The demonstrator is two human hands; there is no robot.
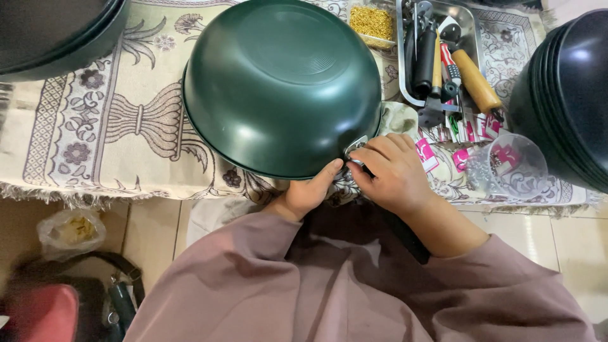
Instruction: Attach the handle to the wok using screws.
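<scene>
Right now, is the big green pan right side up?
No, the green pan lies upside down, its round bottom facing up on the patterned cloth.

We're over a counter (pixel 57 183) covered by a cream patterned cloth (pixel 107 114) with a fringed edge, out past the hands. Beige tiled floor (pixel 152 234) lies below them on both sides. Light is soft and even.

Soft, even light (edges slightly warped)
</scene>
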